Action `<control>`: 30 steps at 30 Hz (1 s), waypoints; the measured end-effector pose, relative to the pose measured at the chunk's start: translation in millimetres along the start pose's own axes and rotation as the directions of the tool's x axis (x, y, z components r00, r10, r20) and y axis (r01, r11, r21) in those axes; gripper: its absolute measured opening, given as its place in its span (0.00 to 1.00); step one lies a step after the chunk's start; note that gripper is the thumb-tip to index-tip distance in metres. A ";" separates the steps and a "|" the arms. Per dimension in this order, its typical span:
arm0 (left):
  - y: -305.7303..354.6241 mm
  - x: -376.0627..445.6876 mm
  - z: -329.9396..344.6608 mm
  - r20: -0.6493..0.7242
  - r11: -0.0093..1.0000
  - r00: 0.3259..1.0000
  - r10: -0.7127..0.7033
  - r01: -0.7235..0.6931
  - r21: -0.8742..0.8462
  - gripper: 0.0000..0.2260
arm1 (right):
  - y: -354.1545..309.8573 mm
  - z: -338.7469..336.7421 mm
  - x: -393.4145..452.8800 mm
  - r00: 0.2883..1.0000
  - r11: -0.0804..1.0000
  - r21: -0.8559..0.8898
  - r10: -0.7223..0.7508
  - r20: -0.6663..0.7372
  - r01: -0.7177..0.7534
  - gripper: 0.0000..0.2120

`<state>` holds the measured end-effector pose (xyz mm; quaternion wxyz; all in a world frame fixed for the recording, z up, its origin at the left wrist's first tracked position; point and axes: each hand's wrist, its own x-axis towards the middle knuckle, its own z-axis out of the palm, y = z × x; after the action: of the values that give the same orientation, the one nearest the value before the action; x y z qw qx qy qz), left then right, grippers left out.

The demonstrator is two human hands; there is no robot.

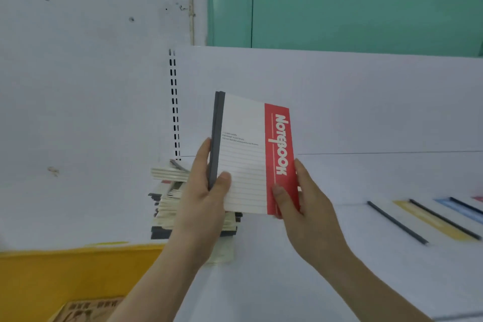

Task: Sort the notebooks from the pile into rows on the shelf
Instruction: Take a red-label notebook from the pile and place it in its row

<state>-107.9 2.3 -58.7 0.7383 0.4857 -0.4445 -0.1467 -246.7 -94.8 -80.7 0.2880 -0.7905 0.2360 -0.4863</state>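
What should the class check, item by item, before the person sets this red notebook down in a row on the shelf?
1. Left hand grips the red notebook at its dark spine: ok.
2. Right hand pinches the red edge: ok.
3. Notebook lifted off the pile: ok.
4. Bare shelf in front to set it down: ok.
5. Rows already begun at right, yellow notebook and blue notebook lying flat: ok.
6. Red row started: cannot tell.

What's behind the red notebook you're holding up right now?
Behind the red notebook sits the pile of notebooks on the white shelf. The left hand and notebook cover much of the pile.
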 end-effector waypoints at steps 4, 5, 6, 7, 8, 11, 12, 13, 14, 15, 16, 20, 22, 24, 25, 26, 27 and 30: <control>-21.8 -8.3 40.9 0.125 0.995 0.992 0.004 -0.017 0.096 0.26 | 10.9 -37.5 -18.8 0.991 0.994 0.041 0.109 -0.073 -0.106 0.24; -26.2 -11.1 51.7 0.157 0.993 0.987 0.018 -0.036 0.112 0.25 | 13.9 -48.8 -23.1 0.989 0.994 0.019 0.112 -0.093 -0.111 0.24; -30.1 -14.2 63.3 0.188 0.991 0.982 0.032 -0.056 0.121 0.24 | 17.4 -60.3 -27.3 0.986 0.992 -0.001 0.122 -0.111 -0.123 0.23; -34.3 -17.1 75.3 0.220 0.988 0.975 0.042 -0.073 0.133 0.23 | 20.8 -71.9 -31.4 0.982 0.990 -0.011 0.141 -0.128 -0.143 0.23; -38.3 -20.0 87.6 0.252 0.986 0.967 0.043 -0.081 0.145 0.24 | 25.0 -83.4 -35.7 0.977 0.987 -0.020 0.157 -0.148 -0.162 0.23; -45.9 -29.5 128.4 0.333 0.979 0.943 0.025 -0.091 0.185 0.26 | 35.1 -118.9 -50.5 0.962 0.977 -0.092 0.171 -0.211 -0.194 0.23; -47.6 -32.1 143.5 0.347 0.962 0.937 0.029 -0.121 0.245 0.25 | 38.0 -131.9 -55.4 0.957 0.971 -0.115 0.180 -0.229 -0.210 0.23; -48.7 -34.8 159.5 0.356 0.937 0.933 0.042 -0.161 0.310 0.23 | 40.1 -146.0 -60.3 0.949 0.964 -0.135 0.189 -0.251 -0.227 0.23; -49.6 -37.9 175.2 0.360 0.908 0.932 0.049 -0.192 0.373 0.21 | 44.1 -160.9 -65.1 0.942 0.957 -0.158 0.194 -0.276 -0.243 0.22; -49.9 -41.5 191.2 0.356 0.885 0.934 0.044 -0.202 0.419 0.21 | 47.4 -176.0 -69.9 0.932 0.949 -0.179 0.198 -0.303 -0.259 0.22; -48.5 -46.8 208.1 0.353 0.876 0.935 0.031 -0.195 0.441 0.22 | 51.7 -191.8 -75.2 0.922 0.940 -0.200 0.200 -0.330 -0.276 0.22; -41.2 -72.3 281.9 0.404 0.872 0.914 0.028 -0.220 0.438 0.34 | 72.8 -261.9 -94.5 0.880 0.888 -0.277 0.234 -0.414 -0.366 0.26; -38.6 -85.6 321.4 0.500 0.856 0.864 0.054 -0.298 0.422 0.34 | 89.5 -301.6 -101.9 0.870 0.853 -0.351 0.212 -0.445 -0.387 0.27; -38.2 -97.4 359.1 0.594 0.832 0.803 0.048 -0.361 0.422 0.39 | 109.0 -340.6 -109.1 0.867 0.820 -0.416 0.180 -0.465 -0.394 0.27; -38.8 -102.5 376.4 0.629 0.812 0.776 0.044 -0.395 0.430 0.41 | 119.3 -358.5 -113.4 0.870 0.807 -0.438 0.176 -0.461 -0.396 0.28; -38.9 -106.8 392.9 0.657 0.789 0.752 0.046 -0.431 0.438 0.42 | 129.8 -375.8 -117.5 0.875 0.798 -0.454 0.180 -0.449 -0.397 0.28; -40.4 -109.7 408.0 0.681 0.762 0.730 0.050 -0.468 0.447 0.43 | 140.6 -392.0 -121.5 0.883 0.788 -0.471 0.187 -0.431 -0.397 0.27; -47.5 -113.3 449.2 0.736 0.680 0.677 0.018 -0.548 0.488 0.50 | 169.6 -433.6 -128.6 0.897 0.749 -0.521 0.225 -0.380 -0.409 0.27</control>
<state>-520.1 -210.9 -97.4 0.3067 0.5482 -0.7779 -0.0150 -708.3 -231.3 -121.7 0.0695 -0.7064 0.5470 -0.4438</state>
